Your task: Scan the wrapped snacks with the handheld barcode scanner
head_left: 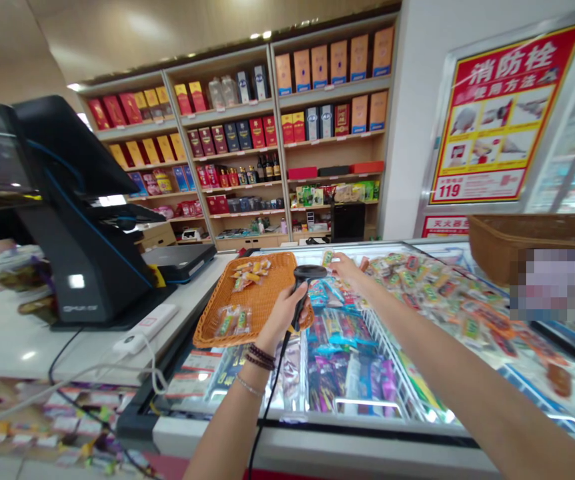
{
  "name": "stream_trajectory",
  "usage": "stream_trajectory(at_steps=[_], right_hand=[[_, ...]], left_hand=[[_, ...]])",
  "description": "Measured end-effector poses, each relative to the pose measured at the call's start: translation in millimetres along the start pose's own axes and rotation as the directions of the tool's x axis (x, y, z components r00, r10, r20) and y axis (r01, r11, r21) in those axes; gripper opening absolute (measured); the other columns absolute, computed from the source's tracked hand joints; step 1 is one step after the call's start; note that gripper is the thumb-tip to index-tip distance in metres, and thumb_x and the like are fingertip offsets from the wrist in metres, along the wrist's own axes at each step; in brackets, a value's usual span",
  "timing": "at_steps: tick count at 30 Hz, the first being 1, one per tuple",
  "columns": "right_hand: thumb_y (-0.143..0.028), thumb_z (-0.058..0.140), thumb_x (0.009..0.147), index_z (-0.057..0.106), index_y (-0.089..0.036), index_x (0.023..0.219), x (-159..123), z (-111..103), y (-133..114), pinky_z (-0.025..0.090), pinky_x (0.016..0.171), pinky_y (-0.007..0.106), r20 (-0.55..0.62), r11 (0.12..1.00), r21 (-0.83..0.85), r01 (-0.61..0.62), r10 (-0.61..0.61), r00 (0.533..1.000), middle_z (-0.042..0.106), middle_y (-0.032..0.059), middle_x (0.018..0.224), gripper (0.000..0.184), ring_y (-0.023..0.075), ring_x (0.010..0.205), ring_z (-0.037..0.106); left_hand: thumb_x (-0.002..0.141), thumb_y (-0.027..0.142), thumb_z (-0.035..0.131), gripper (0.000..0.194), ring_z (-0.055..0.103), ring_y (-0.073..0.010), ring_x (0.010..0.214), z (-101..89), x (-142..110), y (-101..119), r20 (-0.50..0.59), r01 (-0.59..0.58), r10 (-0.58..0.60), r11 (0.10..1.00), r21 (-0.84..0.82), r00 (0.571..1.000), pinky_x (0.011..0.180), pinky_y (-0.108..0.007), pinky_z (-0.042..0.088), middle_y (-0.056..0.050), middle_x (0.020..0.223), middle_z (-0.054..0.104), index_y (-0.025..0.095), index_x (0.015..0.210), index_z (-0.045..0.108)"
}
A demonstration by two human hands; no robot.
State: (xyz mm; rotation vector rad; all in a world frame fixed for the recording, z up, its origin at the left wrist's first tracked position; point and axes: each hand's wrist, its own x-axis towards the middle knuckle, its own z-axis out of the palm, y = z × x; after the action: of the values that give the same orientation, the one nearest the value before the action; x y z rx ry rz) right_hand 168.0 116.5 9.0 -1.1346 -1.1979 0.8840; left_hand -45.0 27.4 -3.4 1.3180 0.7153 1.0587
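Observation:
My left hand (286, 311) is closed around the handle of a black barcode scanner (310, 272), whose cable hangs down along my forearm. Just right of the scanner's head, my right hand (346, 268) pinches a small packaged snack (328, 257) with a green and white wrapper. An orange wicker basket (257, 308) lies to the left, partly behind my left hand. In it are small yellow-wrapped snacks (252, 272) at the back and clear packets with green labels (235, 321) at the front. Many similar small packets (417, 275) are spread on the glass to the right.
A glass-topped freezer holds colourful ice cream packs (340, 327) in white wire baskets. On the left counter stand a black cash register (92, 220) and a white power strip (145, 329) with cables. A brown basket (497, 247) is at right; shelves of boxed bottles line the back.

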Motion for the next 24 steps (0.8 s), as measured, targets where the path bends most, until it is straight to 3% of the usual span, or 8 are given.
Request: stream_trajectory(at_steps=[11, 24], right_hand=[[-0.033, 0.087, 0.071, 0.074, -0.028, 0.099, 1.9, 0.8, -2.5, 0.053, 0.064, 0.029, -0.085, 0.993, -0.081, -0.087, 0.08, 0.993, 0.07, -0.003, 0.072, 0.032, 0.0233, 0.072, 0.068], [-0.038, 0.083, 0.071, 0.074, -0.026, 0.1, -2.8, -0.6, -4.6, 0.05, 0.065, 0.03, -0.101, 0.991, -0.111, -0.069, 0.058, 0.993, 0.067, -0.0039, 0.069, 0.033, 0.0221, 0.068, 0.064]], left_hand=[[0.069, 0.081, 0.093, 0.071, 0.046, -0.0075, 0.044, 0.6, -11.2, 4.4, 0.052, -0.014, 0.013, 1.0, 0.012, 0.999, 0.041, -0.023, 0.029, 0.006, 0.067, 0.055, 0.021, 0.087, 0.059], [0.071, 0.082, 0.091, 0.07, 0.045, -0.0074, 0.045, 2.4, -18.4, 9.2, 0.06, -0.052, 0.049, 0.997, 0.052, 0.997, 0.042, -0.024, 0.03, 0.004, 0.067, 0.054, 0.022, 0.079, 0.056]])
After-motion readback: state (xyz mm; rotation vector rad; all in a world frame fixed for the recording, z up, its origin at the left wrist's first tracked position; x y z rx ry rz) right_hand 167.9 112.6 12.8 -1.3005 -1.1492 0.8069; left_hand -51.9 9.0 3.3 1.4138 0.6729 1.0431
